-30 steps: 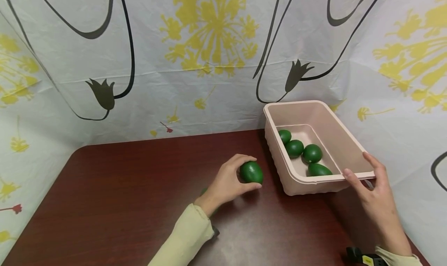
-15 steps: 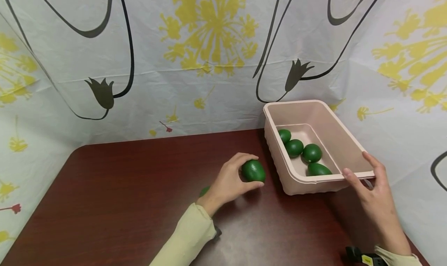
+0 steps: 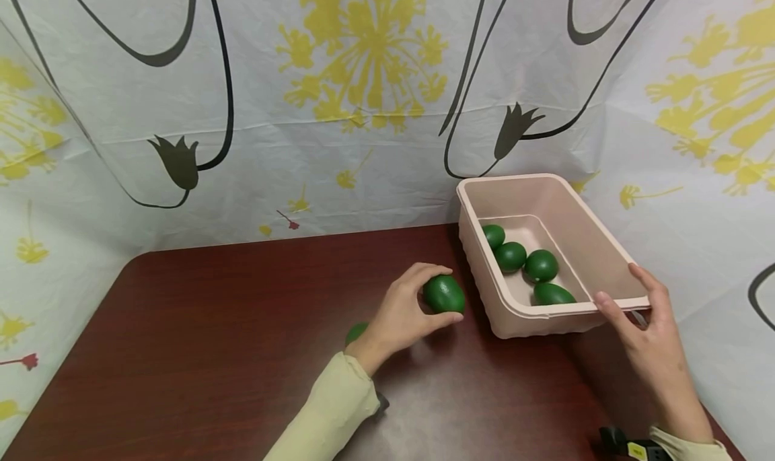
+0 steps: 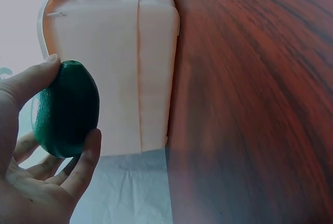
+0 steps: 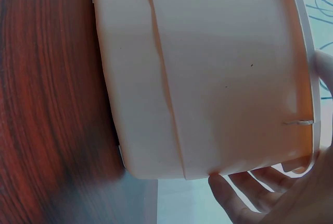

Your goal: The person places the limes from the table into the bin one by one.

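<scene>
My left hand (image 3: 402, 313) holds a glossy dark green avocado (image 3: 444, 294) between thumb and fingers, over the table just left of a pale pink plastic bin (image 3: 514, 307). The left wrist view shows the avocado (image 4: 67, 110) upright in the grip, the bin's wall (image 4: 112, 67) behind it. Several more avocados (image 3: 541, 266) lie on the bin's floor, towards its left and near sides. My right hand (image 3: 656, 346) grips the bin's near right corner, thumb at the rim. In the right wrist view, its fingers (image 5: 229, 195) lie along the bin's side.
Partly hidden behind my left wrist is another green avocado (image 3: 356, 332) on the dark red-brown wooden table (image 3: 212, 340). A white cloth (image 3: 375, 178) with yellow and grey flower prints hangs behind the table and along both sides.
My left hand has shifted slightly to the right with the avocado, closer to the bin. More of the avocado behind the wrist shows. The right hand and bin stay put.
</scene>
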The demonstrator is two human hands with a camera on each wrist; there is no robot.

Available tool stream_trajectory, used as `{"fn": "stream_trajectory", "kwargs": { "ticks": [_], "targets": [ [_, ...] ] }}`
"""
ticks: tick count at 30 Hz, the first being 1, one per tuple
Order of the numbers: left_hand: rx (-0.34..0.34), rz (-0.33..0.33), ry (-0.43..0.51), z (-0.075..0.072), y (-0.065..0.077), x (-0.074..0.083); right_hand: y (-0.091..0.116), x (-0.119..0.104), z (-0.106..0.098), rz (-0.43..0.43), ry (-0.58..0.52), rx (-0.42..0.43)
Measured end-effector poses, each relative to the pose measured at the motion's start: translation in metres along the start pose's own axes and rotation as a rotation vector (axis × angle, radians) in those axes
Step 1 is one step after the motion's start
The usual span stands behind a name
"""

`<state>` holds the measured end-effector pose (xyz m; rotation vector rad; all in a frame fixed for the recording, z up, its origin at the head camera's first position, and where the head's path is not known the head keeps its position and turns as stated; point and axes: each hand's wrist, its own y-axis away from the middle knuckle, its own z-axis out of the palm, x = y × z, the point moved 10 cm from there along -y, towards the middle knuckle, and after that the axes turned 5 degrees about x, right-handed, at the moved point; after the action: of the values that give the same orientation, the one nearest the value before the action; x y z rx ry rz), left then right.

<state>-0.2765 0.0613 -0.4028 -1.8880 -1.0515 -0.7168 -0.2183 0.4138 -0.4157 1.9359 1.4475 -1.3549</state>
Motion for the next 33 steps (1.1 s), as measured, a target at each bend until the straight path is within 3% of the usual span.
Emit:
{"fn": "stream_trajectory", "kwargs": {
  "ticks": [33],
  "targets": [
    [0.001,-0.005,0.037,0.013,-0.003,0.010,0.001,0.000,0.000,0.001,0.001,0.002]
  ]
}}
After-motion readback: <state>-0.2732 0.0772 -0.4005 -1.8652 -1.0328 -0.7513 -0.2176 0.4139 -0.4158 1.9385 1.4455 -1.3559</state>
